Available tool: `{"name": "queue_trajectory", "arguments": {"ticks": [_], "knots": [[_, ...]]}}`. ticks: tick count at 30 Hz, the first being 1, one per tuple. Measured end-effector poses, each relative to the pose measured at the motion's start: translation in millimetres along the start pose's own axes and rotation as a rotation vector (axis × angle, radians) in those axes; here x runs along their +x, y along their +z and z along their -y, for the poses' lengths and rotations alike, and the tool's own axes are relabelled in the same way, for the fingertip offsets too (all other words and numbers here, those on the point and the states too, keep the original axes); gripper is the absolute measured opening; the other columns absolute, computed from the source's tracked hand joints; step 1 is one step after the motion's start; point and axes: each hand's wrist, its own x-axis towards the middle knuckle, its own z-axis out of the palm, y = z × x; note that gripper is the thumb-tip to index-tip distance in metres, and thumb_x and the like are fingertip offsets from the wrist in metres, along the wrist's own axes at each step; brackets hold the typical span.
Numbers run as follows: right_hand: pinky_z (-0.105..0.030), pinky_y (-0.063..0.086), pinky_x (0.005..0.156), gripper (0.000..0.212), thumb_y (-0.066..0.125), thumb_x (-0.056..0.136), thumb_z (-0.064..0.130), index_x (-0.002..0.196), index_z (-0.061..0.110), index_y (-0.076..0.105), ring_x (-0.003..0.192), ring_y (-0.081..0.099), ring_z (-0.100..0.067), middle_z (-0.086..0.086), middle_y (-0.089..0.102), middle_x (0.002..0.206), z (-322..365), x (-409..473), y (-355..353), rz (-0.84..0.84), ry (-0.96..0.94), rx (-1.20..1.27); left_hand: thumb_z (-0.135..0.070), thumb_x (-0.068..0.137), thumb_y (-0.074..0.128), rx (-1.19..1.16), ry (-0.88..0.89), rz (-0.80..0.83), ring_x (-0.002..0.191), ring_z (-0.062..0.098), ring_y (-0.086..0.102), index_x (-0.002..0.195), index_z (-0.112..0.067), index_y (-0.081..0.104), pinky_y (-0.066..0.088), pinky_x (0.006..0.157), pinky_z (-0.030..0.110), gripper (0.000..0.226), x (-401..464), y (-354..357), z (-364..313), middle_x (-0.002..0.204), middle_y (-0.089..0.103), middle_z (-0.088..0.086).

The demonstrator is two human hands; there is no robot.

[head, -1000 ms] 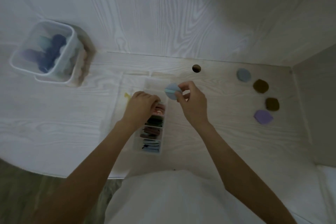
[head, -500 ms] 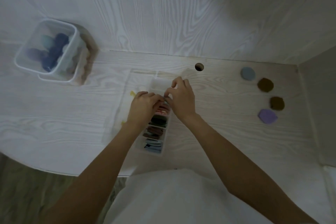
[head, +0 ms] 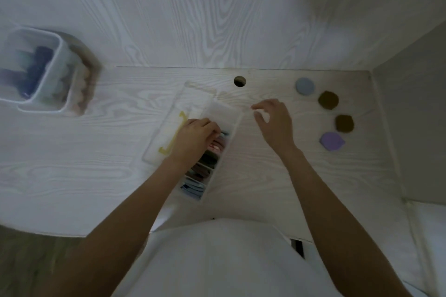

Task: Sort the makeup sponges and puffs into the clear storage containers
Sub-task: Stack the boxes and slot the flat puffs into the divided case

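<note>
A long clear divided container (head: 223, 113) lies in front of me on the table, with puffs standing on edge in its compartments. My left hand (head: 194, 138) rests on its left side, fingers pressed against the puffs inside; a light blue puff (head: 225, 133) shows by the fingertips. My right hand (head: 274, 122) hovers to the right of the container, fingers apart and holding nothing. At the right lie a blue puff (head: 304, 86), two brown puffs (head: 328, 100) (head: 344, 123) and a purple puff (head: 331, 141).
A clear lid with yellow clips (head: 166, 128) lies left of the container. A square clear tub (head: 31, 67) with blue and purple sponges stands at the far left. A cable hole (head: 239, 81) is near the back wall. A side wall (head: 410, 128) closes the right.
My right hand brought the light blue puff to the container, let it go there, and has moved away to the right, empty. My left hand stayed on the puffs.
</note>
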Motion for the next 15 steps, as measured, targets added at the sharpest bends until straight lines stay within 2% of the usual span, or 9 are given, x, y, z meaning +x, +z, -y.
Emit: {"name": "queue_trajectory", "arguments": {"ticks": [2, 4, 8, 10, 12, 15], "knots": [[-0.031, 0.036, 0.094, 0.024, 0.056, 0.086, 0.006, 0.108, 0.008, 0.065, 0.108, 0.051, -0.032, -0.014, 0.058, 0.117, -31, 17, -11, -0.051, 0.051, -0.095, -0.024, 0.085, 0.051, 0.024, -0.019, -0.025, 0.061, 0.024, 0.059, 0.079, -0.014, 0.065, 0.045, 0.067, 0.031, 0.018, 2, 3, -2, 0.076, 0.064, 0.002], [-0.042, 0.035, 0.104, 0.030, 0.054, 0.087, 0.005, 0.117, 0.006, 0.061, 0.121, 0.044, -0.038, -0.019, 0.049, 0.133, -59, 37, -17, -0.026, 0.054, -0.233, -0.023, 0.084, 0.050, 0.050, -0.036, -0.048, 0.057, 0.025, 0.057, 0.076, -0.015, 0.064, 0.045, 0.064, 0.032, 0.018, 4, 6, -5, 0.074, 0.064, 0.002], [-0.050, 0.013, 0.115, 0.043, 0.044, 0.097, 0.026, 0.139, 0.018, 0.040, 0.140, 0.008, -0.045, -0.018, 0.011, 0.155, -95, 76, -22, 0.203, 0.144, -0.515, -0.024, 0.082, 0.048, 0.064, -0.046, -0.046, 0.054, 0.026, 0.056, 0.075, -0.015, 0.065, 0.045, 0.063, 0.031, 0.020, 12, 11, -12, 0.074, 0.064, 0.002], [-0.050, 0.010, 0.115, 0.048, 0.036, 0.099, 0.035, 0.144, 0.022, 0.029, 0.139, 0.003, -0.048, -0.018, 0.003, 0.156, -106, 85, -23, 0.328, 0.206, -0.555, -0.024, 0.081, 0.048, 0.071, -0.033, -0.028, 0.054, 0.025, 0.057, 0.075, -0.016, 0.065, 0.045, 0.063, 0.031, 0.020, 13, 10, -13, 0.074, 0.065, 0.002], [-0.047, 0.020, 0.111, 0.047, 0.037, 0.098, 0.032, 0.142, 0.017, 0.030, 0.134, 0.015, -0.048, -0.019, 0.012, 0.154, -110, 85, -24, 0.351, 0.218, -0.541, -0.025, 0.081, 0.047, 0.073, -0.026, -0.012, 0.055, 0.024, 0.058, 0.076, -0.016, 0.065, 0.046, 0.065, 0.031, 0.020, 13, 10, -12, 0.073, 0.065, 0.000], [-0.040, 0.034, 0.090, 0.034, 0.044, 0.094, 0.018, 0.124, 0.005, 0.049, 0.112, 0.042, -0.038, -0.020, 0.041, 0.135, -98, 62, -17, 0.200, 0.037, -0.572, -0.023, 0.082, 0.050, 0.085, -0.027, 0.005, 0.057, 0.023, 0.059, 0.077, -0.017, 0.063, 0.046, 0.067, 0.032, 0.015, 9, 9, -12, 0.072, 0.066, -0.001]]}}
